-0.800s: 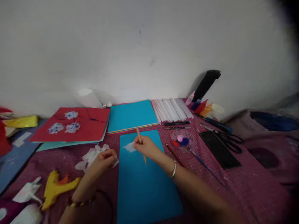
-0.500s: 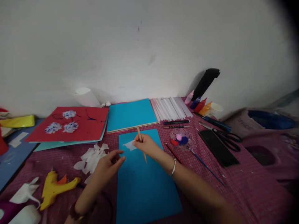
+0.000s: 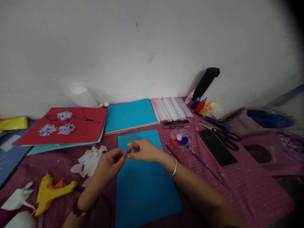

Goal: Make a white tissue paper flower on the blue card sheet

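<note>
A blue paper sheet (image 3: 147,186) lies in front of me on the pink checked cloth. My right hand (image 3: 144,151) is closed round a thin wooden stick (image 3: 133,142) that points up and to the left. My left hand (image 3: 112,162) has its fingers pinched together, and its fingertips meet those of the right hand over the sheet's near-left part. Whatever the left fingers pinch is too small to name. A small white paper scrap (image 3: 129,145) shows on the sheet just beyond the hands.
White paper cut-outs (image 3: 89,160) and a yellow glue gun (image 3: 51,193) lie to the left. A red sheet with white flowers (image 3: 64,125), a blue paper stack (image 3: 130,115), white strips (image 3: 171,107), paint bottles (image 3: 200,104), scissors (image 3: 225,136), a black phone (image 3: 215,147) and a paint palette (image 3: 181,139) ring the work area.
My left hand has moved right from the white cut-outs onto the blue sheet and met the right hand. The right hand has tilted the stick and drawn slightly nearer.
</note>
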A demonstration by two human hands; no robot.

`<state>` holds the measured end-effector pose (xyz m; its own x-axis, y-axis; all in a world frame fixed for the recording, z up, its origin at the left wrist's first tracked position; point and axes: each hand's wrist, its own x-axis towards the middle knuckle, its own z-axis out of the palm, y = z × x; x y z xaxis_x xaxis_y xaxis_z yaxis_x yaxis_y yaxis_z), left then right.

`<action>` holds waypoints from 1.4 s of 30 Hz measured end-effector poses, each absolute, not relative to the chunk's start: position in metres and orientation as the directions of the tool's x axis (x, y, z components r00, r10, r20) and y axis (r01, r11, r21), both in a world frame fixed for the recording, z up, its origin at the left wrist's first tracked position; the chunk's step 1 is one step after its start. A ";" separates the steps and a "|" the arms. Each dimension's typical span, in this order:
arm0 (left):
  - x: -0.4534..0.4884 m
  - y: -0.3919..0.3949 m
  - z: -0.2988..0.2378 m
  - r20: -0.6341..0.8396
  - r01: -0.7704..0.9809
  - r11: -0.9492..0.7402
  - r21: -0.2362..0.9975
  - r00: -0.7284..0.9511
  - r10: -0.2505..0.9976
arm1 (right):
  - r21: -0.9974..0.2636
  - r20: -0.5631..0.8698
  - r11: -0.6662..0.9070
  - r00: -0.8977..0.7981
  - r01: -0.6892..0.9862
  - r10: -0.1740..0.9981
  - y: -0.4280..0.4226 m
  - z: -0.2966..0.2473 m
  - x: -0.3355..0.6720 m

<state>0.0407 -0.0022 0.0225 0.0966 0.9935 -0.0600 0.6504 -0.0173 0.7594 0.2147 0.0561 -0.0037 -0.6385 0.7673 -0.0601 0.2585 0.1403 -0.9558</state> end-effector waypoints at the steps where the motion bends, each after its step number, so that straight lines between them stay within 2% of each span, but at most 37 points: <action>1: 0.042 -0.002 0.024 -0.061 0.647 -0.011 0.762 0.089 0.994 | -0.948 -0.057 0.160 -0.644 0.274 0.763 0.056 -0.004 0.214; 4: 0.047 -0.002 0.024 -0.098 0.597 0.051 0.800 0.045 0.994 | -0.943 -0.047 0.174 -0.630 0.285 0.775 0.053 -0.005 0.211; 6: 0.051 0.000 0.018 -0.144 0.483 0.137 0.865 -0.023 0.989 | -0.951 -0.039 0.155 -0.600 0.267 0.799 0.050 -0.007 0.208; 8: 0.054 0.002 0.009 -0.211 0.256 0.232 0.938 -0.108 0.971 | -0.961 -0.033 0.130 -0.567 0.245 0.823 0.048 -0.007 0.205; 10: 0.055 0.003 0.001 -0.282 0.000 0.285 0.958 -0.156 0.947 | -0.975 -0.035 0.089 -0.539 0.203 0.841 0.047 -0.006 0.204; 12: 0.050 0.000 -0.005 -0.327 -0.126 0.309 0.943 -0.172 0.929 | -0.991 -0.054 0.017 -0.508 0.134 0.859 0.049 -0.006 0.205; 14: 0.042 -0.008 -0.007 -0.313 -0.017 0.315 0.949 -0.186 0.932 | -0.995 -0.096 -0.070 -0.470 0.072 0.878 0.054 -0.006 0.207; 16: 0.032 -0.019 -0.009 -0.239 0.251 0.273 0.929 -0.157 0.958 | -0.990 -0.139 -0.138 -0.437 0.033 0.889 0.060 -0.007 0.210; 19: 0.022 -0.035 -0.012 -0.174 0.614 0.124 0.779 0.023 0.984 | -0.981 -0.163 -0.191 -0.405 -0.029 0.900 0.067 -0.006 0.214; 21: 0.022 -0.040 -0.013 -0.167 0.703 0.054 0.709 0.093 0.982 | -0.974 -0.165 -0.211 -0.399 -0.076 0.902 0.069 -0.004 0.216; 23: 0.026 -0.040 -0.011 -0.124 0.688 0.039 0.724 0.074 0.990 | -0.966 -0.164 -0.231 -0.415 -0.115 0.895 0.069 -0.002 0.217; 26: 0.036 -0.033 -0.002 -0.112 0.526 0.095 0.845 0.001 0.994 | -0.960 -0.144 -0.235 -0.455 -0.151 0.879 0.067 0.002 0.220; 28: 0.043 -0.028 0.005 -0.249 0.284 0.239 0.929 -0.001 0.968 | -0.968 -0.107 -0.203 -0.484 -0.150 0.868 0.065 0.002 0.222; 29: 0.048 -0.026 0.008 -0.346 0.116 0.340 0.933 0.034 0.938 | -0.975 -0.080 -0.173 -0.501 -0.141 0.862 0.065 0.002 0.223; 30: 0.052 -0.025 0.009 -0.436 -0.059 0.442 0.895 0.094 0.895 | -0.982 -0.051 -0.137 -0.519 -0.127 0.853 0.064 0.003 0.224; 32: 0.060 -0.022 0.011 -0.537 -0.347 0.584 0.734 0.229 0.812 | -0.994 0.006 -0.056 -0.564 -0.093 0.826 0.063 0.004 0.226; 34: 0.066 -0.020 0.011 -0.562 -0.504 0.636 0.585 0.313 0.765 | -0.998 0.054 0.017 -0.629 -0.065 0.776 0.061 0.007 0.228; 37: 0.072 -0.020 0.011 -0.563 -0.605 0.614 0.507 0.308 0.767 | -0.995 0.101 0.085 -0.734 -0.059 0.671 0.057 0.012 0.230; 40: 0.070 -0.019 0.009 -0.545 -0.573 0.533 0.622 0.172 0.821 | -0.993 0.101 0.108 -0.785 -0.044 0.611 0.055 0.015 0.232; 42: 0.062 -0.016 0.008 -0.490 -0.485 0.462 0.743 0.075 0.868 | -0.993 0.065 0.117 -0.776 0.011 0.627 0.058 0.015 0.234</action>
